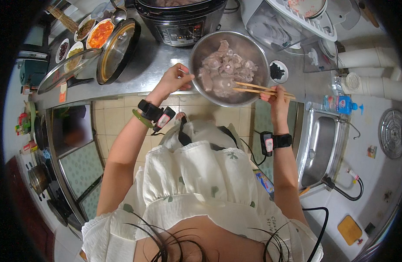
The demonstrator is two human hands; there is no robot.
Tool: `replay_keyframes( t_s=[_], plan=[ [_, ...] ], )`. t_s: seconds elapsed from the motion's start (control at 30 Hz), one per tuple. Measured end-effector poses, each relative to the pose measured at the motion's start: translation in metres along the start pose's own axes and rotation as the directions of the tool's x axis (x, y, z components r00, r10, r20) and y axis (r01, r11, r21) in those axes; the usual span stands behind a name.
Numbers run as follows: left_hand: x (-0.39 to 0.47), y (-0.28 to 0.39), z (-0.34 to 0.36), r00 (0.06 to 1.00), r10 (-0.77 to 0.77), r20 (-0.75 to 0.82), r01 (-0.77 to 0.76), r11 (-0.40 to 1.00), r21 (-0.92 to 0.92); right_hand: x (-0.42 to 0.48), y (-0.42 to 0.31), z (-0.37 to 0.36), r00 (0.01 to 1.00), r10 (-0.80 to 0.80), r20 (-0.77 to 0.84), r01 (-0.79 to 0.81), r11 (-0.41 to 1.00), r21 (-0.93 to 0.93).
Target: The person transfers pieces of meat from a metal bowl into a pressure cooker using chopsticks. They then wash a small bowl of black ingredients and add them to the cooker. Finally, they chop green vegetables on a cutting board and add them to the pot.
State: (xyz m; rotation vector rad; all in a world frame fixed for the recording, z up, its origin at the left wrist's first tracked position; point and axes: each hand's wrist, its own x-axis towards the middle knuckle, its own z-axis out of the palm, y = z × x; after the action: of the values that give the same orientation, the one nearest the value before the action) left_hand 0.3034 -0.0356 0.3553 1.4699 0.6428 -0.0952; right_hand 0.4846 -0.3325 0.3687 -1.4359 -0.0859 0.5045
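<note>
A round stainless-steel bowl [201, 88] with pale cooked meat pieces [227, 67] stands at the counter's front edge. My right hand [277, 95] holds a pair of wooden chopsticks [260, 89], their tips on the meat at the bowl's lower middle. At the bowl's left rim is my left hand [179, 78], fingers bent and thumb near the rim; whether it touches the metal is unclear. Behind the bowl stands a black electric pressure cooker [179, 28], its top open with meat inside. A small white dish of black pieces [277, 71] sits right of the bowl.
Left on the steel counter [148, 75] are a black cooker lid [117, 52], a tilted glass lid [61, 73], a ladle [119, 14] and several small dishes, one with chopped red food [101, 33]. A dish rack [305, 19] stands back right, a sink [320, 147] at the right.
</note>
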Motion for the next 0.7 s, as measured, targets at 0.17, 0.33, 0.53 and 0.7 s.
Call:
replay_keyframes(
  t_s=[0.17,0.33,0.53,0.7],
  plan=[
    [0.000,0.000,0.000,1.000,0.006,-0.001,-0.006,1.000,0.007,0.011,0.005,0.001,0.999,-0.019,-0.037,0.021,0.998,0.067],
    [-0.004,0.003,0.002,1.000,0.014,-0.023,-0.015,0.997,-0.072,0.018,-0.002,-0.014,0.978,0.176,-0.116,-0.135,0.945,0.297],
    [0.003,-0.013,-0.001,0.998,0.065,0.003,-0.064,0.993,-0.100,0.017,-0.048,0.007,0.983,0.151,-0.102,-0.103,0.922,0.373],
    [0.001,-0.015,-0.001,0.988,0.152,-0.011,-0.153,0.985,-0.077,0.050,-0.108,0.047,0.996,-0.064,0.058,0.031,0.891,0.454]
  ],
)
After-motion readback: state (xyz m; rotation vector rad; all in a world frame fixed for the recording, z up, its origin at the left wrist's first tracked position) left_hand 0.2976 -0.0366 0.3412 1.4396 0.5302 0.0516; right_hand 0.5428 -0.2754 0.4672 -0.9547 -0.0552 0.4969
